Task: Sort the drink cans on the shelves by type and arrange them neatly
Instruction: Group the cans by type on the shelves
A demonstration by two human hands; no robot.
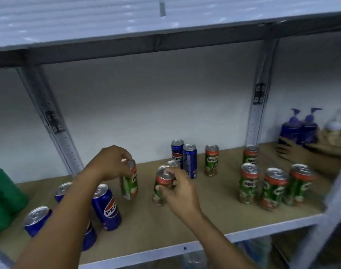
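Green Milo cans and blue Pepsi cans stand on a wooden shelf (204, 216). My left hand (109, 162) grips the top of one Milo can (129, 184) near the shelf's middle. My right hand (177, 188) holds a second Milo can (162, 186) by its side and rim, just right of the first. Several Pepsi cans (106, 206) cluster at the front left, partly hidden by my left forearm. Two more Pepsi cans (189, 161) stand at the back middle, with another can top just in front of them. A lone Milo can (211, 160) stands beside them. Several Milo cans (274, 188) are grouped at the right.
Green packets (4, 199) lie at the far left of the shelf. Metal uprights (49, 121) rise at the left and right. Two purple pump bottles (299, 129) stand at the far right, where another person's hand (288, 150) shows. A shelf board (165, 41) hangs overhead.
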